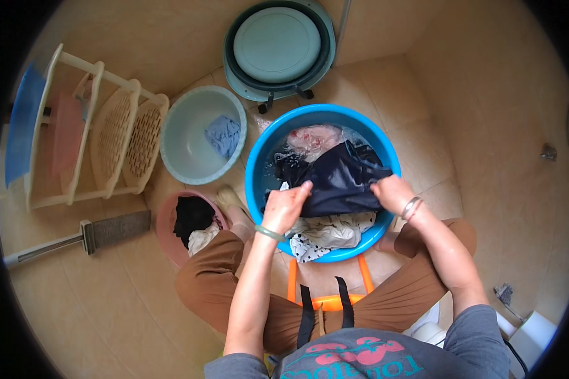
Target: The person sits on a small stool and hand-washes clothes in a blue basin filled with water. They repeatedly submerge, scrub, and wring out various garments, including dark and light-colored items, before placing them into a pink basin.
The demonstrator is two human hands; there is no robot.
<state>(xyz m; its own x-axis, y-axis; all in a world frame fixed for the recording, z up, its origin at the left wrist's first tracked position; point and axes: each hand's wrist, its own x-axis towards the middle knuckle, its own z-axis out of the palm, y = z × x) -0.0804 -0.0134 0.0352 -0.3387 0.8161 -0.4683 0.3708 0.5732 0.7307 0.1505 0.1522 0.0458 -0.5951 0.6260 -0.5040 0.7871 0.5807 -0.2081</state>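
A wet dark navy garment is stretched between my two hands over a large blue basin. My left hand pinches its left edge, and my right hand grips the right edge. Under the garment, a white cloth with black dots and a cream cloth lie against the basin's near side. Toward the far side, a pale pink cloth sits in the water. What lies beneath the dark garment is hidden.
A pale green basin holding a blue cloth stands at the left. Nearer is a pink basin with black and white clothes. A folded tub leans on the back wall. A cream rack and flat mop are at far left.
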